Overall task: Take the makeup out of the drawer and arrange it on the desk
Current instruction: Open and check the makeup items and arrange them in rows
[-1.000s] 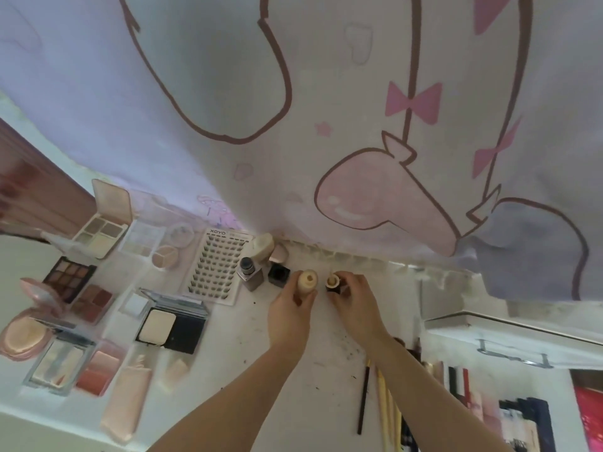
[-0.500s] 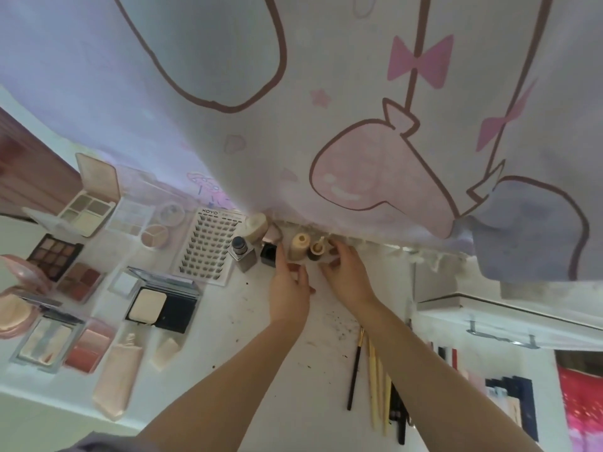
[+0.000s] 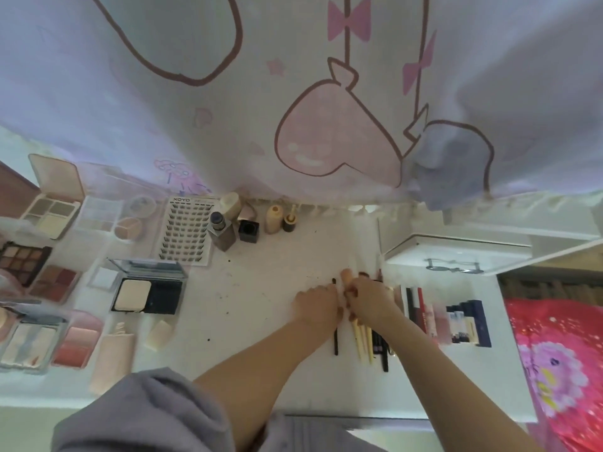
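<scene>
A bunch of makeup brushes (image 3: 363, 340) with cream and dark handles lies on the white desk (image 3: 261, 288), right of centre. My right hand (image 3: 372, 300) is curled over their upper ends and grips them. Beside it, my left hand (image 3: 315, 303) has its fingers curled down on a thin black brush (image 3: 335, 342) at the bunch's left edge. A beige bottle (image 3: 273, 218) and a small dark bottle (image 3: 289, 222) stand free at the back by the curtain. Eyeshadow palettes (image 3: 52, 210), a powder compact (image 3: 146, 295) and a lash tray (image 3: 186, 233) fill the left side.
A patterned curtain (image 3: 326, 93) hangs over the desk's back edge. A white box with a metal handle (image 3: 453, 256) sits at the right, with lipsticks and dark boxes (image 3: 456, 321) in front of it. A grey bottle (image 3: 222, 234) and black cube (image 3: 248, 230) stand by the bottles.
Both hands let go of the two small bottles at the back and came toward me, down onto the brushes. The bottles stay standing by the curtain.
</scene>
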The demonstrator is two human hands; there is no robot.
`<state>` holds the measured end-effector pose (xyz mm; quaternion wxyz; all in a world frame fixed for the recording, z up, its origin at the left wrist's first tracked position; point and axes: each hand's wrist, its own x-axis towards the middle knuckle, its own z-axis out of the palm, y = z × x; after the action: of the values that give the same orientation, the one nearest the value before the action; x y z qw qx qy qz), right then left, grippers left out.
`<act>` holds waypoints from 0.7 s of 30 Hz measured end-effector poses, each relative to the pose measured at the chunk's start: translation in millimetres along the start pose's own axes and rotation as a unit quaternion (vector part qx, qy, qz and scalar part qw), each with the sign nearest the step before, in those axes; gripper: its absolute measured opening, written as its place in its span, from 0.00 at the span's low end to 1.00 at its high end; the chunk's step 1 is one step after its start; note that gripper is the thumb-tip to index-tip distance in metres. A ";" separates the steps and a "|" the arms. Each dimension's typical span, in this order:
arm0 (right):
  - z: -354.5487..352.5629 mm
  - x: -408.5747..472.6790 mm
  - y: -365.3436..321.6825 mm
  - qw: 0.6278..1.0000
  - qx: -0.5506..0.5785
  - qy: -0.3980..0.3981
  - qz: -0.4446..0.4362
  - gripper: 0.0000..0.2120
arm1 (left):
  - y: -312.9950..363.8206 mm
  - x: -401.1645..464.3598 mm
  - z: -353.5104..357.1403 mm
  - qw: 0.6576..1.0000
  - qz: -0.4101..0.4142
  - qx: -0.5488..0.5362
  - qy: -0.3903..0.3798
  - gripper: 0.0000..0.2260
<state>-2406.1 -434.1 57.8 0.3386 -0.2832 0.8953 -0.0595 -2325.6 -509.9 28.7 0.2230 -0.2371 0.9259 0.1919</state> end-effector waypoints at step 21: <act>93.9 -28.0 -158.8 0.998 0.009 -0.010 -0.066 0.11 | -182.3 -89.7 -1.7 0.991 -0.129 0.034 0.031 0.08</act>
<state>-2254.7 -542.9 49.5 0.3455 -0.3393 0.8706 -0.0867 -2159.8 -627.3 29.8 0.2248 -0.3525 0.9002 0.1221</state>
